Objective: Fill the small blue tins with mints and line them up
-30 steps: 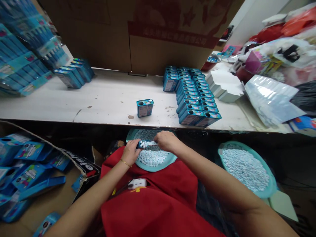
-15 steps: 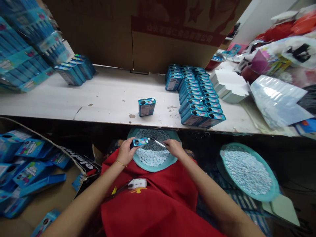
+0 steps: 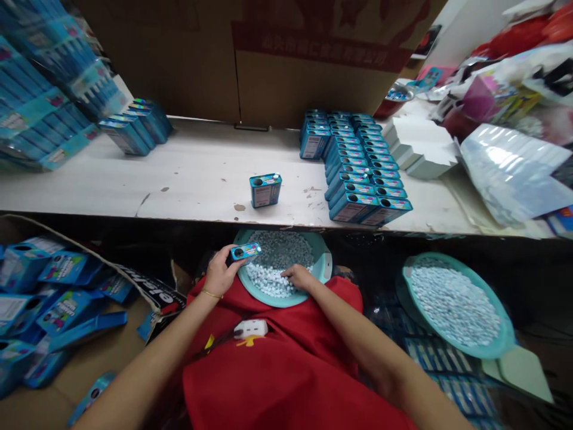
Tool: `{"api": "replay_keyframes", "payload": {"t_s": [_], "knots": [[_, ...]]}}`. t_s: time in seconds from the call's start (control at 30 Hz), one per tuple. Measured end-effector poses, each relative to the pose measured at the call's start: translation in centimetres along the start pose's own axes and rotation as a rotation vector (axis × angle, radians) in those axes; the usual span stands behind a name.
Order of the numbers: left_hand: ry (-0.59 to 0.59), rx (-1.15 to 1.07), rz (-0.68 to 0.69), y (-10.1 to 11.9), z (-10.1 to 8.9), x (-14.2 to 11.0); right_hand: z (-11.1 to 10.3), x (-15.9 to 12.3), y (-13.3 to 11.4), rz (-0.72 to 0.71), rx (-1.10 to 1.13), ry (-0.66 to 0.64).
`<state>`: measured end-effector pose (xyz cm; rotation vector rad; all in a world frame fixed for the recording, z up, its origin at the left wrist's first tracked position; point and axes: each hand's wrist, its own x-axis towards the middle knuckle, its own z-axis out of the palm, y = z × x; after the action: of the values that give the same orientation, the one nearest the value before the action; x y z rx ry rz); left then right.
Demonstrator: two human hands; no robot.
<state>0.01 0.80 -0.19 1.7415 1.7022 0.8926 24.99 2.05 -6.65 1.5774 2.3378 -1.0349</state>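
My left hand is closed around a small blue tin, held over the left rim of a turquoise basin on my lap. A white spot shows at the right end of the tin's printed top. White pellets fill the basin. Inside it, my right hand has its fingers closed and pointing left, down at the pellets. The metal scoop it grips is hidden now, apparently among the pellets. Just beyond the basin, one blue tin stands alone on the white table.
Rows of blue tins stand right on the table, with stacked white cards beside them. Another pellet basin is low at right. Loose tins fill a carton at left. A big cardboard box closes off the back.
My right hand has moved slightly left and down into the pellets, and the metal scoop has gone out of sight. My left hand has shifted a little left with the tin.
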Motion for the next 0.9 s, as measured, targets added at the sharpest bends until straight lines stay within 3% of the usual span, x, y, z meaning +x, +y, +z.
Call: {"api": "replay_keyframes", "payload": {"t_s": [0.2, 0.27, 0.4, 0.53, 0.67, 0.8, 0.9], "knots": [[-0.001, 0.034, 0.01, 0.1, 0.5, 0.2, -5.4, -3.4, -0.4, 0.024, 0.465, -0.01], [-0.006, 0.058, 0.049, 0.5, 1.0, 0.3, -7.7, -4.4, -1.4, -0.003, 0.498, 0.009], [-0.041, 0.091, 0.154, 1.4, 2.0, 0.3, -11.4, -4.7, -3.9, -0.118, 0.279, 0.088], [-0.071, 0.112, 0.191, 1.7, 2.6, 0.2, -13.5, -3.9, -6.7, -0.162, -0.082, 0.12], [-0.095, 0.14, 0.185, 1.5, 3.0, 0.1, -14.4, -3.5, -10.4, -0.054, -0.356, 0.053], [-0.098, 0.14, 0.209, 1.6, 3.3, 0.1, -14.7, -4.0, -14.0, -0.014, -0.476, 0.029], [-0.077, 0.112, 0.192, 1.6, 3.0, 0.2, -15.0, -5.3, -13.6, -0.017, -0.477, 0.052]]}}
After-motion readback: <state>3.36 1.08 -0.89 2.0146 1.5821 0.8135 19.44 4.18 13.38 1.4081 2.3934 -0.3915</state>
